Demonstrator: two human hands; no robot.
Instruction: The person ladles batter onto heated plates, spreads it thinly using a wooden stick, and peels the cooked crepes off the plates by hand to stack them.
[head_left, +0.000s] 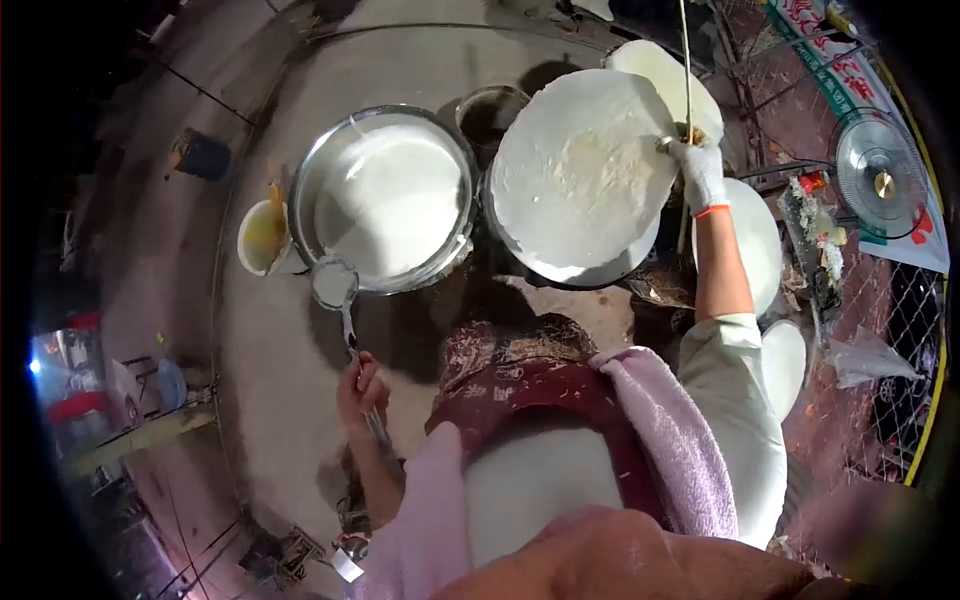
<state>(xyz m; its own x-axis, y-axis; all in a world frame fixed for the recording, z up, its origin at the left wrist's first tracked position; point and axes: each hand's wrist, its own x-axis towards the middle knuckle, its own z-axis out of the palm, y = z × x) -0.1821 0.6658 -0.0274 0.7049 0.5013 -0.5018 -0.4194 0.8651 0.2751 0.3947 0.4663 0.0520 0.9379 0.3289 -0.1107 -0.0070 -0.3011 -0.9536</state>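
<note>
My left hand [364,392] is closed round the handle of a metal ladle [334,283]. White residue coats its bowl, which is just outside the near-left rim of a large metal basin [468,160] of thick white liquid [390,200]. My right hand [700,172], in a white glove with an orange cuff, is closed round a long thin stick [687,60]. Its fingers are at the edge of a large round white sheet [585,165] with a rough, crumbly patch. Beneath that sheet shows another pale round surface [590,272] with a dark rim; whether my fingers also grip the sheet is unclear.
A white bucket [262,238] with yellowish contents stands left of the basin. Behind is a dark round container [490,112]. More pale discs [745,245] lie on the right, near a fan [882,175] and wire fence [895,400]. A dark bucket [202,155] stands far left.
</note>
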